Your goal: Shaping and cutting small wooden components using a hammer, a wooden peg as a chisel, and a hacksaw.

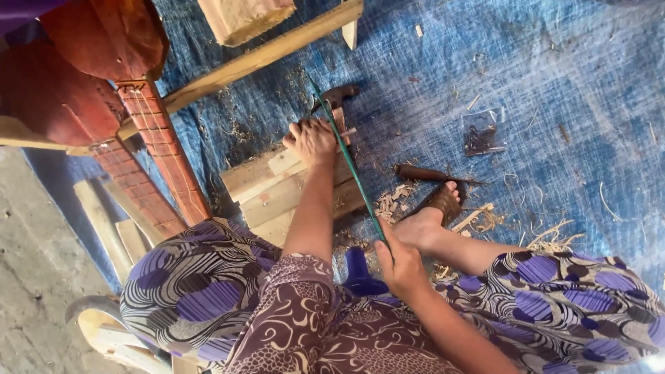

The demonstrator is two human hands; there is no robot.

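Sawing in progress on wooden block [277, 187], block lying on blue tarp [554, 104] between person's legs. Left hand [312, 140] presses small wood piece [340, 123] onto block top, fingers curled over far edge. Right hand [402, 266] grips near end of green saw blade [350, 166], fingers wrapped shut around it. Blade runs diagonally, passing just beside left hand. Judgement: keep left fingers away from blade line, hold piece firmly, stroke straight and light; slip risk toward thumb. Hammer [336, 95] lies beyond block, chisel [426, 174] near sandalled foot [433, 215], shavings scattered around.

Single head-worn view looks steeply down, close over the lap.
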